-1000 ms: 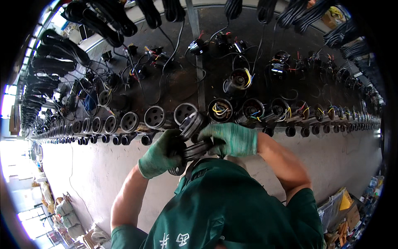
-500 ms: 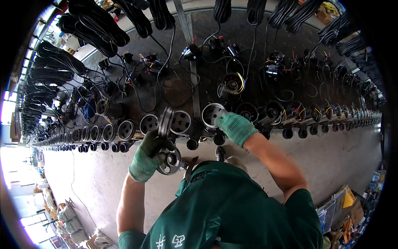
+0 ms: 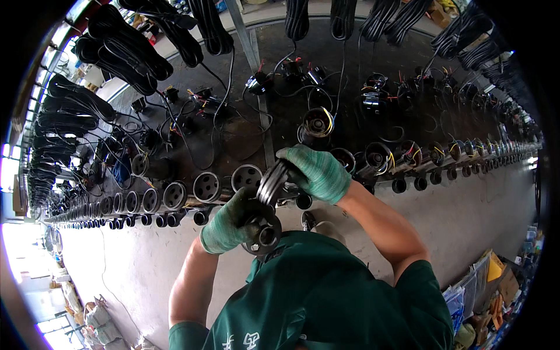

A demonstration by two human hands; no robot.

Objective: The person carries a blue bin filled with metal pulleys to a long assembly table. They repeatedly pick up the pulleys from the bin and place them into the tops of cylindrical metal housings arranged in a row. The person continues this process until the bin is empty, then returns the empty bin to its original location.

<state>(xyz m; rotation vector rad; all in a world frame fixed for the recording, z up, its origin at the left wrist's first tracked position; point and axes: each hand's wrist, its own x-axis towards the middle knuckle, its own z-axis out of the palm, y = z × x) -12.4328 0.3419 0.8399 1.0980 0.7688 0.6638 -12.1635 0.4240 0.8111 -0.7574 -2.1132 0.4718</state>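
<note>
Knit-gloved left hand (image 3: 228, 226) and right hand (image 3: 315, 172), both clenched around a round black cast-metal pump housing (image 3: 265, 204).

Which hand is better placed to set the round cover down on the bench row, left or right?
Right, probably. The right hand grips the round cover beside the bench row. The left hand is lower, closed on a black flanged part.

Both bare forearms reach forward and bend inward, the gloved left hand (image 3: 230, 224) is curled closed lower down, the gloved right hand (image 3: 315, 172) is clenched above it.
</note>
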